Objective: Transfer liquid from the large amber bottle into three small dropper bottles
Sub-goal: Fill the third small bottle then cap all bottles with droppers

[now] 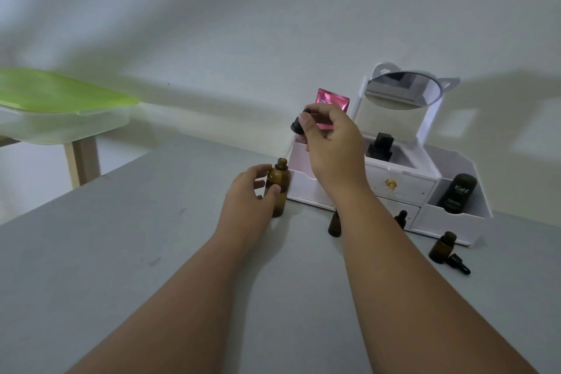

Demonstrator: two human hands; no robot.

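While the left hand [247,191] fingers steady the uncapped large amber bottle [277,188] on the counter [136,237], the right hand [329,136] fingers pinch its lifted dropper cap [299,123], likely carrying liquid next to the open small dropper bottle [441,247]

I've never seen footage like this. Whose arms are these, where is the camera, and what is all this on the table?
No machine here: a person wears a camera on the head, looking down at their own bare arms. The left hand steadies the large amber bottle, open, on the grey table. The right hand holds its black dropper cap above. Three small bottles stand to the right: one partly behind the right arm, one capped, one open with its dropper lying alongside. Behind is a white organiser with a mirror.
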